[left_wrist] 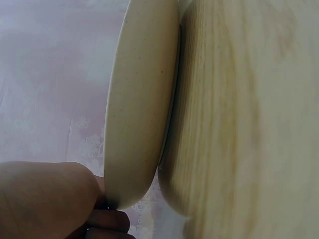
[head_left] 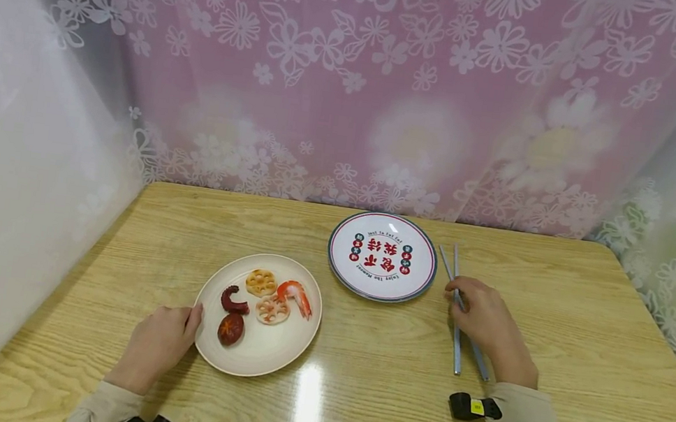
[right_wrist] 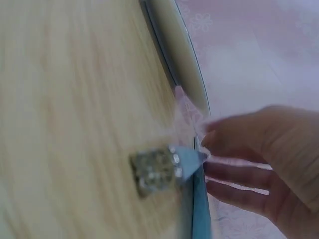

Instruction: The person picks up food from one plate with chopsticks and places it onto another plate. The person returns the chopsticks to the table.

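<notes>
A cream plate (head_left: 259, 363) holds a lotus root slice (head_left: 261, 282), a second lotus slice (head_left: 272, 310), a shrimp (head_left: 299, 298), a curled dark red tentacle piece (head_left: 234, 301) and a brown mushroom cap (head_left: 231, 329). My left hand (head_left: 162, 343) grips this plate's left rim, thumb at the edge and fingers below, as the left wrist view also shows. On the right, my right hand (head_left: 486, 317) pinches a pair of metal chopsticks (head_left: 457, 349) partway along. Their far tips lean close together, while the near ends spread apart. One squared chopstick end (right_wrist: 154, 172) looms blurred in the right wrist view.
A white plate (head_left: 382, 255) with red lettering and a dark rim stands at the back, left of the chopsticks. The wooden table (head_left: 371, 356) reaches back to a pink floral curtain (head_left: 339, 98). Pale floral sheets hang at both sides.
</notes>
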{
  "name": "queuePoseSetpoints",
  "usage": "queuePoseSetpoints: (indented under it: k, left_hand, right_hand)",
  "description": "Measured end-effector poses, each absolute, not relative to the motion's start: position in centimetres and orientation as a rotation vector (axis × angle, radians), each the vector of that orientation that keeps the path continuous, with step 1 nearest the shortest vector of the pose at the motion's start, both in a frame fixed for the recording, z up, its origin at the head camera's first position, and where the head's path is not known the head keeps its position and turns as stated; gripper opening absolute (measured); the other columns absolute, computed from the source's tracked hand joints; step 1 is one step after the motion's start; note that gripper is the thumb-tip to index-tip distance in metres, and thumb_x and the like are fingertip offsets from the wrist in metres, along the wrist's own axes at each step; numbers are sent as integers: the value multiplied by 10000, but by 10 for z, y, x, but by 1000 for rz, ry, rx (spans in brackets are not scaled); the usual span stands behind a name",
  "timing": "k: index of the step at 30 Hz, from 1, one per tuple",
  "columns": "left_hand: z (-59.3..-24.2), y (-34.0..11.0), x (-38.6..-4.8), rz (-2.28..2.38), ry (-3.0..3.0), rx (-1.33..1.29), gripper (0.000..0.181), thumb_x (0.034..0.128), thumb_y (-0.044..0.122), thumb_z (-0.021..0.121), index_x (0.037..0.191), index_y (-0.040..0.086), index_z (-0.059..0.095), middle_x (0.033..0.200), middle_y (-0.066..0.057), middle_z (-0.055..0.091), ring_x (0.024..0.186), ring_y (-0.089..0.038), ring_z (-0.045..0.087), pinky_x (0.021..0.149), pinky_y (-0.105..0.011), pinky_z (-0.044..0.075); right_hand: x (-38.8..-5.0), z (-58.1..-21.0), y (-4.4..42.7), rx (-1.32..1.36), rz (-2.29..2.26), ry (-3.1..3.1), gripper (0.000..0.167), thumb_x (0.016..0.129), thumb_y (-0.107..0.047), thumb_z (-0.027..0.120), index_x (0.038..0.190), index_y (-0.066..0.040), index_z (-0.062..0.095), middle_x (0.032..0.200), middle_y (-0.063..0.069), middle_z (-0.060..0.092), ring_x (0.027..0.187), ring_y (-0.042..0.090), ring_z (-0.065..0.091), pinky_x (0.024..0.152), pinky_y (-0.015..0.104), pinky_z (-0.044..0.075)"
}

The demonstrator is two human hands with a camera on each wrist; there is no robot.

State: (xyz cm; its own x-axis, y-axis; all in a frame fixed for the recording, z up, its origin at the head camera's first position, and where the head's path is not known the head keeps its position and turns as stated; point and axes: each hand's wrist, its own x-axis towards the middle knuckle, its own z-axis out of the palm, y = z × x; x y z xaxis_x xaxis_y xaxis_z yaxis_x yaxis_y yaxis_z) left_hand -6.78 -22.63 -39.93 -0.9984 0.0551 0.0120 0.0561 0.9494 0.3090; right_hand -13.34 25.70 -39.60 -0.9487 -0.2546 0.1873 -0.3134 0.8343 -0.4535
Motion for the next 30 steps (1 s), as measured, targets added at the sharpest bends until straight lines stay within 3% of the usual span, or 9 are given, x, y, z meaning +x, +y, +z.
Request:
queuePoseSetpoints:
  k: [2, 5, 8, 11, 22, 30]
  left_hand:
    - [-399, -226, -68, -494, -3100, -87, 420, 1025, 219, 426, 684, 53, 606, 661, -158, 611, 572, -277, 599, 497, -457, 431]
    - [-399, -226, -68, -496, -3099, -92, 415, 1025, 218, 427, 694, 50, 614, 665, -157, 613, 574, -274, 599, 496, -454, 433]
    - [-399, -226, -68, -497, -3098, -93, 408, 1023, 214, 431, 708, 44, 627, 678, -163, 621, 586, -281, 606, 505, -459, 437]
    - [-399, -226, -68, -492, -3105, -90, 401, 1022, 211, 436, 726, 36, 642, 699, -175, 635, 605, -306, 623, 517, -469, 445]
    - [-399, -227, -67, -500, -3118, -71, 403, 1026, 219, 429, 767, 23, 667, 744, -192, 653, 670, -359, 650, 554, -494, 460]
    - [-400, -227, -68, -512, -3112, -79, 425, 1033, 230, 418, 721, 44, 639, 700, -163, 636, 603, -287, 620, 532, -466, 447]
  right_hand:
    - [-133, -394, 254, 330, 752, -2926, 324, 842, -9, 662, 1141, 85, 580, 1114, 278, 579, 873, 379, 624, 710, 477, 508]
    - [-130, -390, 251, 126, 726, -3018, 333, 852, -83, 688, 1086, 124, 573, 978, 255, 596, 782, 332, 614, 657, 448, 506]
    - [-126, -386, 250, -14, 703, -3095, 233, 873, -152, 684, 890, 69, 611, 797, 179, 607, 655, 268, 563, 566, 394, 471]
    - [-123, -386, 251, -84, 703, -3129, 243, 891, -198, 668, 762, -7, 591, 697, 109, 570, 570, 215, 511, 486, 338, 412]
    - [-124, -387, 248, -98, 742, -3164, 266, 915, -203, 599, 708, -48, 536, 616, 63, 518, 508, 172, 493, 459, 298, 383]
    - [-124, -387, 250, -70, 720, -3178, 242, 911, -197, 592, 732, -45, 535, 631, 62, 509, 542, 185, 475, 478, 303, 361]
